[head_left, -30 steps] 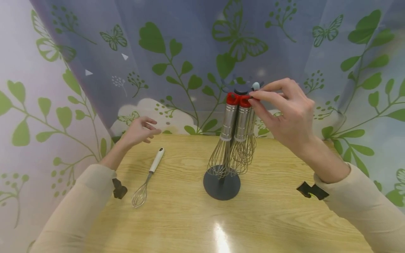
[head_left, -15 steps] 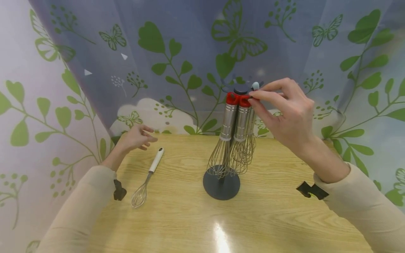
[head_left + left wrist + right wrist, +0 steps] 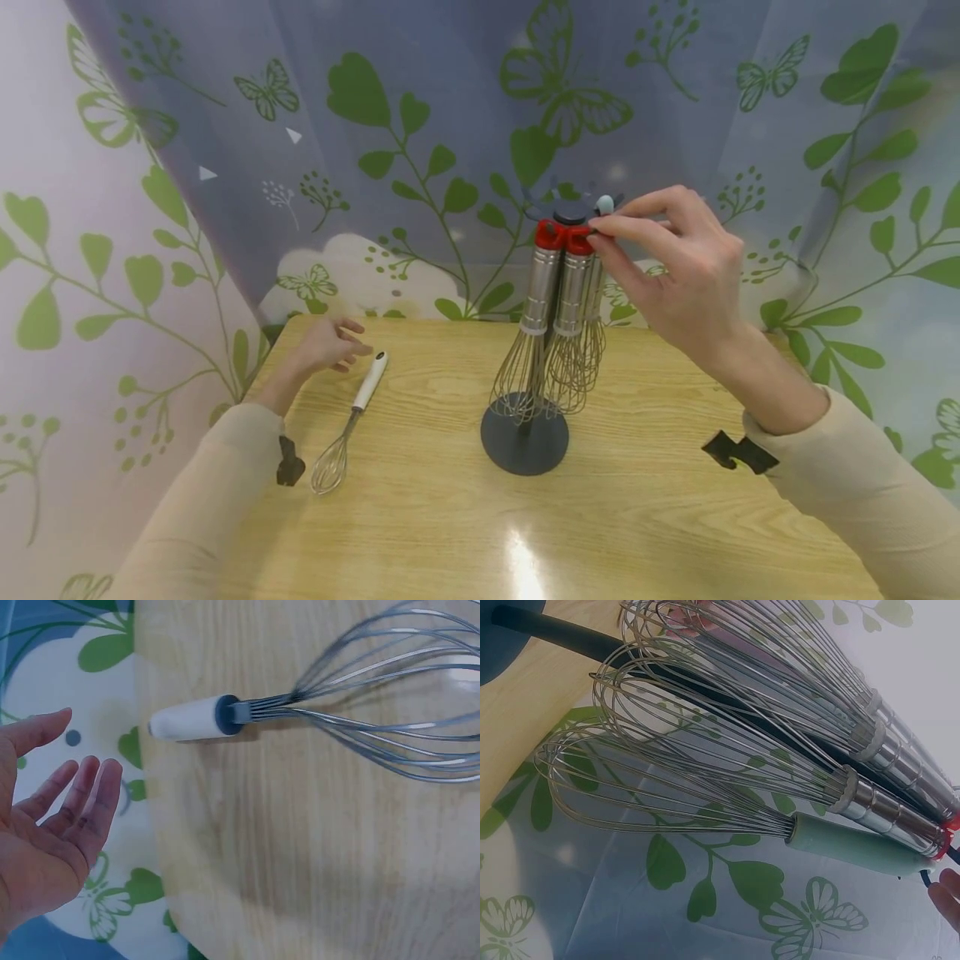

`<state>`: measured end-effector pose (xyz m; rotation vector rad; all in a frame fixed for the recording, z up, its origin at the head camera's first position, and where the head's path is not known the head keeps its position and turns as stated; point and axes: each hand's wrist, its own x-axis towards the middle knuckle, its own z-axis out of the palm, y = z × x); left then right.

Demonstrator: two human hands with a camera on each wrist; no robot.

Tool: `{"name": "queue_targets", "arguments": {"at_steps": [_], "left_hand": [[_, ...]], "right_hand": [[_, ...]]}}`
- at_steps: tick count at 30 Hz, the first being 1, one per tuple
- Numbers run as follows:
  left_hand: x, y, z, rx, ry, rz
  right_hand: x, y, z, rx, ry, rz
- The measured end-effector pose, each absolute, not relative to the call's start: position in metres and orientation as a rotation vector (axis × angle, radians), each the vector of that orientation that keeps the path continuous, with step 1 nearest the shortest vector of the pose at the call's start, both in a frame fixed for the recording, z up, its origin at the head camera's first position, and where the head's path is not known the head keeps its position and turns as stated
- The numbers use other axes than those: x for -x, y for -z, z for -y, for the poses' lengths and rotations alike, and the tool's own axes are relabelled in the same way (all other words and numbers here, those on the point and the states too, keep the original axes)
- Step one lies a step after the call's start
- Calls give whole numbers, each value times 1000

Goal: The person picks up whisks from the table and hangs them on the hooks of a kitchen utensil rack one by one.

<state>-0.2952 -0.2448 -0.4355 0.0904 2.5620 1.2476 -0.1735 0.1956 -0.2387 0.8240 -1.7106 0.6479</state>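
My left hand (image 3: 327,345) hovers at the handle end of a white-handled whisk (image 3: 369,383) lying on the table. In the left wrist view, that hand (image 3: 56,840) has spread, relaxed fingers, apart from the whisk handle (image 3: 191,720). My right hand (image 3: 690,258) pinches a dark hook at the top of a black whisk stand (image 3: 525,446) between thumb and forefinger. Several steel whisks (image 3: 576,292) with red ends hang from it, wire loops down. A whisk with a pale green handle (image 3: 862,846) hangs beside them, its end close to my right fingertips (image 3: 949,892).
The wooden table (image 3: 427,508) runs back to a patterned curtain (image 3: 450,125) with green leaves and butterflies. The same cloth covers both sides. A dark wrist mount (image 3: 738,454) sits on each sleeve.
My left hand has moved down and slightly left, nearer the white handle of the lying whisk. The right hand and the stand have stayed in place.
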Motion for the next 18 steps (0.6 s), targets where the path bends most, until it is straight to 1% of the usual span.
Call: {"name": "queue_targets", "arguments": {"at_steps": [18], "left_hand": [[287,465,241,31,-1159,-2575]], "right_hand": [[174,237,-196,-827,-634,1719]]}}
